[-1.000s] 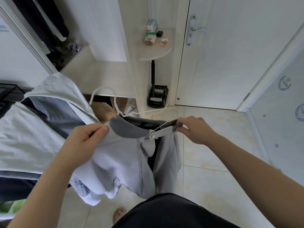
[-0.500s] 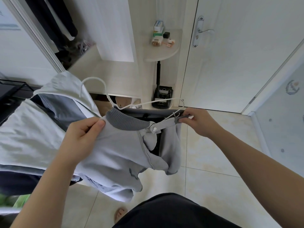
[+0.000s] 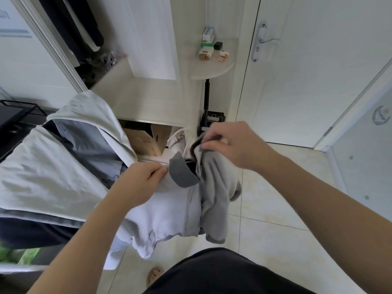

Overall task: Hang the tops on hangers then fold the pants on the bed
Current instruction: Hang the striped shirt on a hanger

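Note:
A light grey polo top [image 3: 169, 211] with a darker grey collar [image 3: 182, 172] hangs in front of me, held up by both hands. My left hand [image 3: 137, 183] pinches the left shoulder beside the collar. My right hand [image 3: 233, 143] grips the right shoulder fabric, bunched over the end of a white hanger [image 3: 176, 134]. Only a short curve of the hanger shows behind the collar. Another top, pale green-grey with a blue lining [image 3: 63, 158], hangs at the left.
Behind the top is an open wardrobe [image 3: 148, 98] with cardboard boxes [image 3: 146, 141] below. A corner shelf [image 3: 212, 66] holds small items. A white door [image 3: 307, 81] stands at right. A black rack [image 3: 19, 111] sits at far left. Tiled floor [image 3: 275, 209] lies underfoot.
My right hand moved left toward the collar and now bunches the right shoulder over the hanger end. The hanger's hook and arm, visible before, are now mostly hidden by fabric.

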### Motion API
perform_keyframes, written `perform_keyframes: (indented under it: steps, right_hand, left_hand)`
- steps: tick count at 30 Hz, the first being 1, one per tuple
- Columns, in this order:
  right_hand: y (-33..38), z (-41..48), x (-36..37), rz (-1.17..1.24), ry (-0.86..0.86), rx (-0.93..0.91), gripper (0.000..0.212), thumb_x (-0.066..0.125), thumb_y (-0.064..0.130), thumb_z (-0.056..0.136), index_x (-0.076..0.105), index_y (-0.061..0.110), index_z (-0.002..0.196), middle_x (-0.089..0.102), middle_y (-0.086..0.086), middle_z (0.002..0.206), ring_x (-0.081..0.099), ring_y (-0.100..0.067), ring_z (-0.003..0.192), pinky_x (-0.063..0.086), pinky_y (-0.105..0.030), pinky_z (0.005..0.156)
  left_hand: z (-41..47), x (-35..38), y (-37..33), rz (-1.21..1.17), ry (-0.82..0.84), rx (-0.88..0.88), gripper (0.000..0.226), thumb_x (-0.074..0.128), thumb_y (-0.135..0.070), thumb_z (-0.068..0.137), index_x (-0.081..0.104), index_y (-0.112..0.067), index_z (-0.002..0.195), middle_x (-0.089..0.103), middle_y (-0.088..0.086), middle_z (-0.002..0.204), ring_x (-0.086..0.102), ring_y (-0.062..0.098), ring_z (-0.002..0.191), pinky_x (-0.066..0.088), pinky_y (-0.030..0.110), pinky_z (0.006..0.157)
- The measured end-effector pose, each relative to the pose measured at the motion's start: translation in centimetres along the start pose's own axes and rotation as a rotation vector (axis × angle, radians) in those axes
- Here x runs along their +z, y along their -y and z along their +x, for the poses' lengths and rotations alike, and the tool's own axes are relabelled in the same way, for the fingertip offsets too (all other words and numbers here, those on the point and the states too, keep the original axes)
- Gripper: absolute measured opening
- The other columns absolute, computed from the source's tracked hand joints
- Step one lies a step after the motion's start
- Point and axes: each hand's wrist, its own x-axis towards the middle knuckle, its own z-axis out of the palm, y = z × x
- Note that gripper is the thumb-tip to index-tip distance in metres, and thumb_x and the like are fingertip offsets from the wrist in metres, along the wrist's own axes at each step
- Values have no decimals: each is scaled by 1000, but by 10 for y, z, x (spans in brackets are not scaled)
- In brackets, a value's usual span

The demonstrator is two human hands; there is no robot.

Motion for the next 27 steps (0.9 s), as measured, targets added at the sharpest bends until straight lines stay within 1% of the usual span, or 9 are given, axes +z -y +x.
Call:
perform_keyframes:
  steps: [3, 6, 9, 10, 12, 16, 21, 24, 27]
  right_hand:
    - [23, 4, 12, 36, 9, -189, 17, 68, 25, 92, 66, 11, 83, 65, 5, 110, 60, -11, 101, 45, -26, 93]
    - [12, 1, 7, 167, -45, -80, 15, 63, 12, 98, 61, 3, 85, 45, -4, 136, 57, -13, 113, 45, -33, 101]
    - [7, -2, 8, 238, 0, 2, 17, 57, 16, 101, 56, 10, 85, 62, 7, 97, 56, -5, 77, 47, -26, 76]
    - [10, -3, 11, 264, 12, 13, 19, 58, 19, 101, 53, 18, 82, 59, 15, 78, 51, -3, 66, 44, -21, 69]
    - [18, -2, 16, 343, -5, 30, 21, 64, 24, 97, 48, 24, 83, 51, 17, 64, 43, -1, 55, 39, -13, 58]
    - [24, 6, 5, 437, 111, 106, 21, 66, 26, 97, 57, 8, 95, 44, 6, 58, 41, -8, 51, 37, -15, 51]
    - [5, 6, -27, 242, 45, 121, 33, 57, 33, 102, 64, 14, 76, 52, 7, 59, 44, -3, 55, 35, -12, 55]
    - [-3, 7, -48, 189, 43, 134, 33, 56, 42, 98, 67, 20, 76, 62, -5, 70, 50, -8, 62, 38, -16, 57]
    - [-2, 12, -54, 99, 114, 133, 31, 56, 38, 100, 70, 23, 77, 67, 0, 73, 60, -18, 65, 45, -26, 62]
  left_hand:
    - [1, -4, -8, -150, -170, 142, 32, 54, -29, 103, 60, -25, 72, 54, -7, 60, 49, 10, 56, 35, 23, 53]
    - [-2, -20, -10, -269, -337, 207, 32, 51, -36, 100, 63, -18, 77, 53, 1, 63, 50, 14, 59, 38, 20, 55]
    - [-1, -29, -17, -238, -321, 256, 38, 48, -39, 99, 61, -11, 76, 51, 2, 62, 50, 17, 60, 43, 30, 59]
    - [1, -30, -21, -203, -298, 267, 40, 47, -40, 99, 63, -10, 77, 53, 1, 62, 52, 19, 61, 45, 38, 60]
    - [7, -33, -32, -129, -277, 302, 38, 45, -41, 99, 67, -15, 82, 60, -2, 66, 57, 20, 66, 47, 45, 60]
    - [20, -36, -43, -92, -202, 418, 26, 49, -29, 101, 60, -29, 77, 56, -10, 70, 55, 12, 71, 45, 38, 65]
    - [27, -55, -12, -162, -355, 263, 26, 50, -23, 99, 72, -9, 95, 68, -3, 87, 58, 13, 85, 40, 12, 78]
    - [28, -62, 5, -141, -363, 176, 20, 54, -17, 103, 69, -8, 95, 68, 4, 90, 57, 20, 87, 39, 16, 77]
    - [28, -56, 4, -171, -350, 171, 18, 54, -16, 104, 70, -11, 99, 69, -1, 95, 59, 20, 92, 42, 24, 81]
